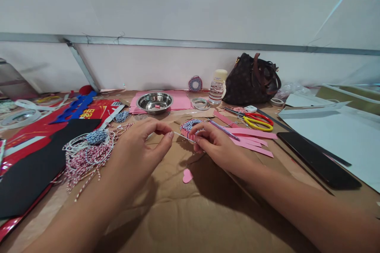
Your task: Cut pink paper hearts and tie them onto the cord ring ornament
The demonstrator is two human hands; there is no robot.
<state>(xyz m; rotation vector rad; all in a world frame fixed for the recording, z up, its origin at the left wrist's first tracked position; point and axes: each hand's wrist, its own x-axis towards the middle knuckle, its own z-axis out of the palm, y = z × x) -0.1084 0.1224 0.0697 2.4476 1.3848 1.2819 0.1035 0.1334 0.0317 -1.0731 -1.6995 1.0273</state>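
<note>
Two hands work close together above a brown cardboard sheet [178,209] on the counter, not touching each other. The left hand [139,146] pinches a thin pale rod [184,136] between thumb and forefinger. The rod's far end meets a pink paper bundle [187,133] wound with blue-and-white twine, gripped by the right hand [215,144]. A purple pen [224,130] lies across the right hand's fingers. Just beyond are loose pink paper strips [249,138], and a small pink paper heart [187,175] sits on the cardboard below.

To the left, a tangle of red-and-white twine [86,162] lies around a blue-and-white twine ball [96,136]. Farther back, a steel bowl [154,101] on a pink paper sheet [181,100] holds a small pink piece [157,107]. A clear plastic bottle [217,87] with a white cap stands by a brown patterned handbag [251,80], its label too small to read. Red-and-yellow scissors [258,122] rest at right beside a black phone [317,160]. A red packet [89,112] at left carries yellow characters and a barcode, neither legible.
</note>
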